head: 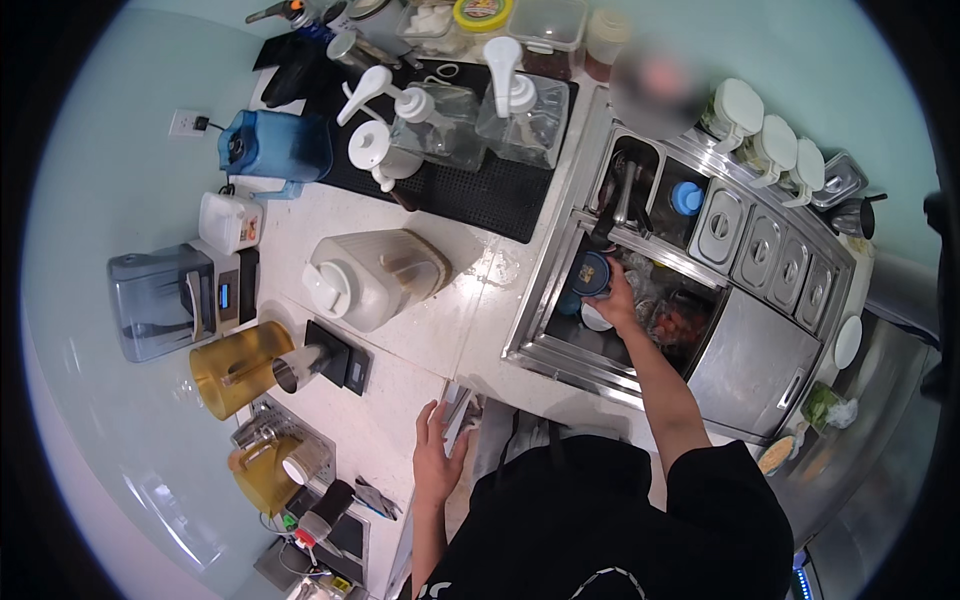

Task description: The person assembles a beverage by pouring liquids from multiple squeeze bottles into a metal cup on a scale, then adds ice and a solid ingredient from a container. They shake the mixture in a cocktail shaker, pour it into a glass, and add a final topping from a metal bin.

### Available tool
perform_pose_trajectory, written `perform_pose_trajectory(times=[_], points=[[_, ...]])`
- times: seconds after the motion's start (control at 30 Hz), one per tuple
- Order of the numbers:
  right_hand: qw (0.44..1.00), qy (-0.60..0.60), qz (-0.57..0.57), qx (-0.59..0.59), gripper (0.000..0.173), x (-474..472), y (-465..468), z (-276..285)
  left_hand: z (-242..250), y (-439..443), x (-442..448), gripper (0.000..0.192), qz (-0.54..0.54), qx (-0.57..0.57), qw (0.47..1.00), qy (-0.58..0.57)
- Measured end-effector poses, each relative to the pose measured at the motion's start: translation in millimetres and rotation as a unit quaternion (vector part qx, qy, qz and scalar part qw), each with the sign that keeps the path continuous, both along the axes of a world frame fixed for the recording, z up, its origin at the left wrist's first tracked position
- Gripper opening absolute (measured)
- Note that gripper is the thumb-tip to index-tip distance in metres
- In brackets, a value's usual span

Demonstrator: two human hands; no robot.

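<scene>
My right hand [616,300] is gripping a small container with a round dark blue lid [590,273] over the open well of a steel prep counter [529,337]. Inside the well lie clear plastic bags with reddish contents [679,319] and a white round container [596,316], partly covered by my hand. My left hand [437,454] holds nothing, its fingers apart, above the counter's front edge beside a partly open drawer [455,401].
A large translucent jug [375,274] stands left of the well. Pump bottles [525,120] stand on a black mat [495,199]. Lidded steel pans [720,229] line the prep counter's back. At left are a kitchen scale [358,373], amber pitchers [236,367] and a blender jug [154,300].
</scene>
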State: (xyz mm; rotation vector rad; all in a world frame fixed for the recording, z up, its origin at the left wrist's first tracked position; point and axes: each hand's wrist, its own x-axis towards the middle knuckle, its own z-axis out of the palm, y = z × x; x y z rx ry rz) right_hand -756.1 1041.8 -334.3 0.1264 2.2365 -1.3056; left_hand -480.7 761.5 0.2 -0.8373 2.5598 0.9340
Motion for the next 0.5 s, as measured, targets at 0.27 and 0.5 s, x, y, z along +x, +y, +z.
perform_pose_trajectory(times=[0.27, 0.5], points=[[0.916, 0.308, -0.024, 0.255, 0.076, -67, 36, -23, -11, -17, 37, 0.052, 0.034, 0.009, 0.999, -0.029], [0.875, 0.099, 0.108, 0.462, 0.082, -102, 53, -82, -6, -23, 66, 0.042, 0.105, 0.014, 0.994, -0.034]])
